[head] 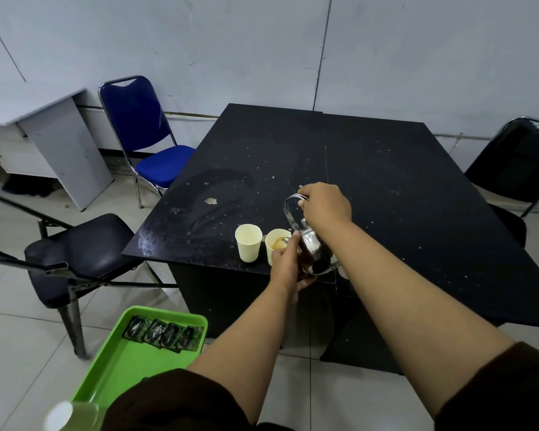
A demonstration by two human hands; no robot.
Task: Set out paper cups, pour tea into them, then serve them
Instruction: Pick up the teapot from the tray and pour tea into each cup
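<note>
At table edge (199, 262), kettle (316, 251) between both hands' fingers (293, 244)

No legible text, brand, number or sign appears in this view. The dark sachets (164, 332) lying in a row in the green tray (119, 371) carry pale printing, but it is too small and blurred to read. The paper cups (248, 242) are plain, the steel kettle (315, 253) shows no readable marking, and the black table (371, 169) and the wall (231, 42) bear no lettering.
</note>
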